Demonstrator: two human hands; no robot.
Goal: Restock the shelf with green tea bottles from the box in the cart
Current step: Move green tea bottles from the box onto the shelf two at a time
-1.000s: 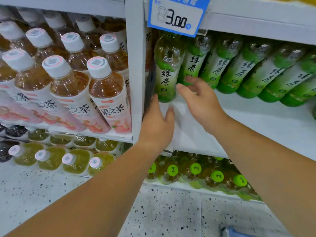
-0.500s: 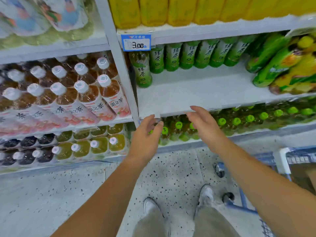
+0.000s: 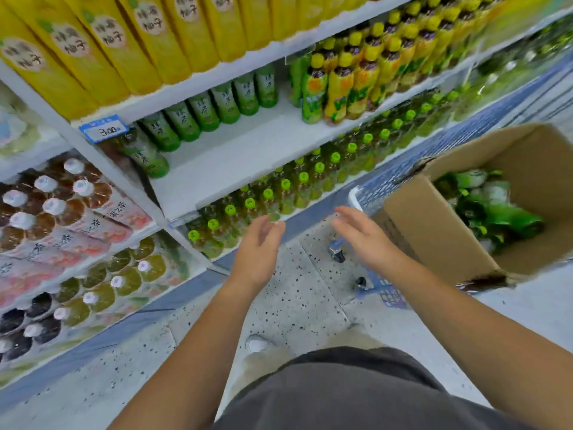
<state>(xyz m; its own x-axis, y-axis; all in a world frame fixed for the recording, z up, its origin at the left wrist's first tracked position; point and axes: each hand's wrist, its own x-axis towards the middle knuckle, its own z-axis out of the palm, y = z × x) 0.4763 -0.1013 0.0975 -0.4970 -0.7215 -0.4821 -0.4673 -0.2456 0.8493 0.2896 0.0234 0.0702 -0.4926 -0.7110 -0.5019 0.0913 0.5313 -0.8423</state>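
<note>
Several green tea bottles (image 3: 204,111) stand in a row at the back of the white shelf (image 3: 242,156), and one more (image 3: 145,155) stands at its left front under the 3.00 price tag (image 3: 104,129). A brown cardboard box (image 3: 434,225) at the right sits in the blue cart (image 3: 384,181) and holds more green tea bottles (image 3: 496,209). My left hand (image 3: 259,252) and my right hand (image 3: 361,234) hover empty over the floor below the shelf edge, fingers relaxed. The right hand is close to the box's left wall.
Yellow bottles (image 3: 124,48) fill the shelf above, and yellow-green juice bottles (image 3: 347,82) stand to the right of the green tea. Bottles with green caps (image 3: 279,193) line the shelf below. Peach tea bottles (image 3: 62,209) fill the left bay. The speckled floor (image 3: 294,305) and my shoe (image 3: 257,344) lie beneath.
Both hands have drawn back from the shelf and dropped below its edge. The view has swung right, bringing the cart and the box of bottles into sight.
</note>
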